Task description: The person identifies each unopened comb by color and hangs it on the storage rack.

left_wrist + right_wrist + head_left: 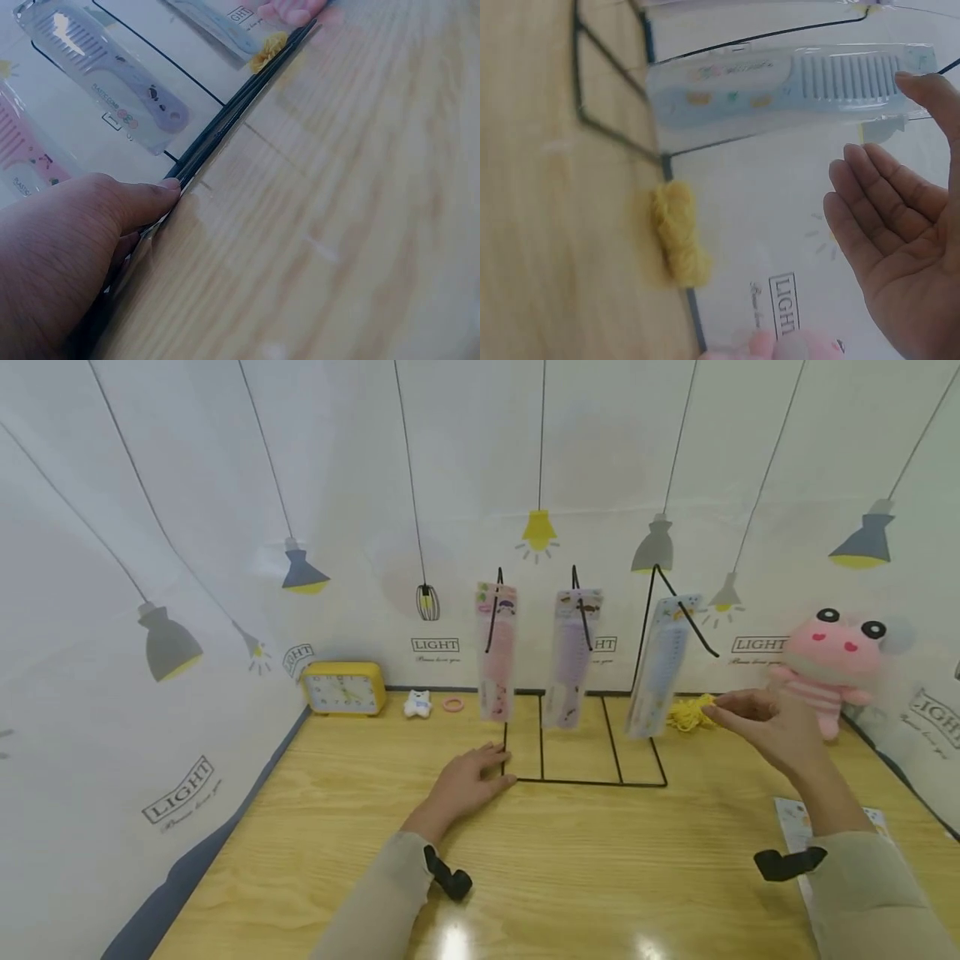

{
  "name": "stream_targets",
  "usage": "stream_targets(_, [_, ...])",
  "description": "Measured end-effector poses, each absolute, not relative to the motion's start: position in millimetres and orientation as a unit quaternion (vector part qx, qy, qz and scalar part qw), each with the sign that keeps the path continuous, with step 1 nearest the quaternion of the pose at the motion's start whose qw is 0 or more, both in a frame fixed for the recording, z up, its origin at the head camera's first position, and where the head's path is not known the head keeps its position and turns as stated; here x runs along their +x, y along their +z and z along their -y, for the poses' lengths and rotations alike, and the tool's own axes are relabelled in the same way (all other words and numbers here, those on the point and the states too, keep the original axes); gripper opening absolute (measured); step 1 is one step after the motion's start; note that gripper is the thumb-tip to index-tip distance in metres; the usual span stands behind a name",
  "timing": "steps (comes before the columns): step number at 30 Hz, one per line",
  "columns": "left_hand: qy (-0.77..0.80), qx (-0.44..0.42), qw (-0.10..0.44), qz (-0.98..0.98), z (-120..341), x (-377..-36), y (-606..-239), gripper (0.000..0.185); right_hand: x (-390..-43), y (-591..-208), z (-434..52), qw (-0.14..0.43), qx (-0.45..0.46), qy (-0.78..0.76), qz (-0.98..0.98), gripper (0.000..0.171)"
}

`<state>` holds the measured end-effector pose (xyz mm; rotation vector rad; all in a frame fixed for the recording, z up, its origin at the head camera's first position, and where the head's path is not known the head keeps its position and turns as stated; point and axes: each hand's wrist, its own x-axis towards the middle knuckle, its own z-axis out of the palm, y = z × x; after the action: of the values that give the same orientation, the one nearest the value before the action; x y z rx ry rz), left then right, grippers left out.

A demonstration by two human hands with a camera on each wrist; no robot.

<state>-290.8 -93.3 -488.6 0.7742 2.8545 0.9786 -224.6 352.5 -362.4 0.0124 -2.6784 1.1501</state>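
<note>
A black wire rack (600,781) stands on the wooden table (570,877), with three packaged combs on its hooks: pink (497,652), purple (570,656) and blue (660,664). My left hand (468,781) lies flat on the table, fingers pressing the rack's base at its left front corner (187,169). My right hand (765,722) hovers in the air right of the blue comb (780,82), fingers straight and holding nothing (889,217). The blue comb hangs tilted and blurred.
A yellow yarn tuft (690,712) lies behind the rack's right side. A pink plush toy (828,664) sits at far right, a yellow clock (343,687), small white figure (417,703) and pink ring (453,703) at the back left. A printed card (798,827) lies under my right forearm.
</note>
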Motion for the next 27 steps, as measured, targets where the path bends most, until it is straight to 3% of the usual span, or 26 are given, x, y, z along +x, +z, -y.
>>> stream_targets(8, [0.313,0.236,0.012,-0.92,99.5,-289.8,-484.8,0.058,-189.4,-384.1,-380.5,0.108,0.0,0.37,0.923,0.048])
stream_targets(17, [0.311,0.237,0.018,-0.92,97.6,-292.8,-483.2,0.058,-159.0,-422.4,-411.8,0.101,-0.059,0.376,0.919,0.058])
stream_targets(27, [0.31,0.242,0.02,-0.919,92.1,-291.2,-486.2,0.058,-153.9,-458.6,-446.6,0.066,-0.059,0.301,0.949,0.071])
